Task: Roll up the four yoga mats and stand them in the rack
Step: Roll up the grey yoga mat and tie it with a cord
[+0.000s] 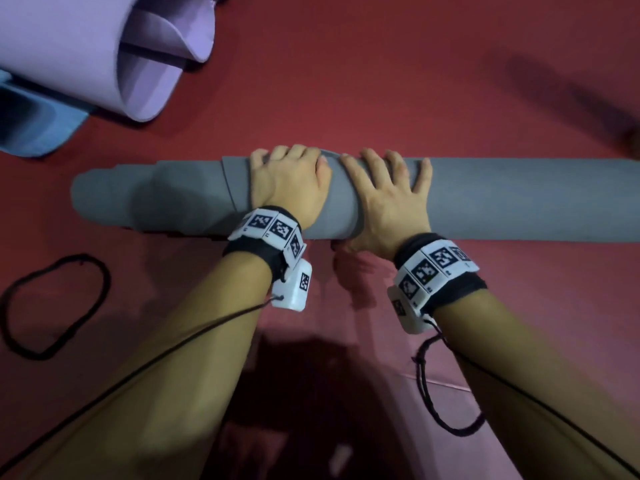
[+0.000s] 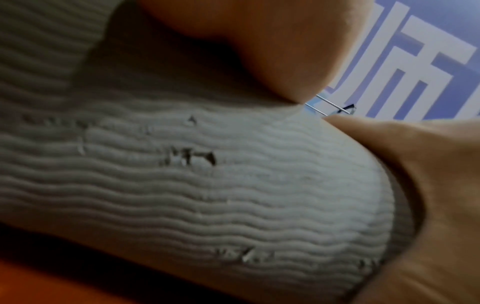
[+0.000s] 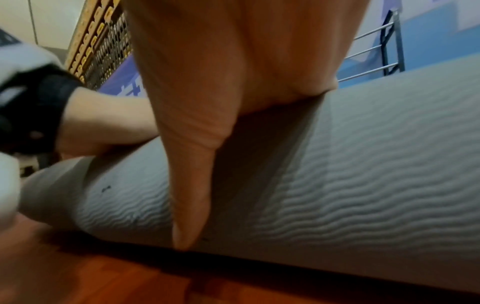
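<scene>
A grey yoga mat, rolled into a long tube, lies crosswise on the red floor. My left hand lies on top of the roll near its middle, fingers curled over the far side. Just to its right, my right hand wraps the roll with fingers spread over the top and the thumb down the near side. The left wrist view shows my left hand against the ribbed grey mat. In the right wrist view, my right hand has its thumb reaching the floor beside the grey mat. A metal rack stands beyond the roll.
A lilac mat, loosely rolled, lies at the top left, with a blue mat beside it. A black elastic loop lies on the floor at the near left. A wooden frame with beads stands at the back left.
</scene>
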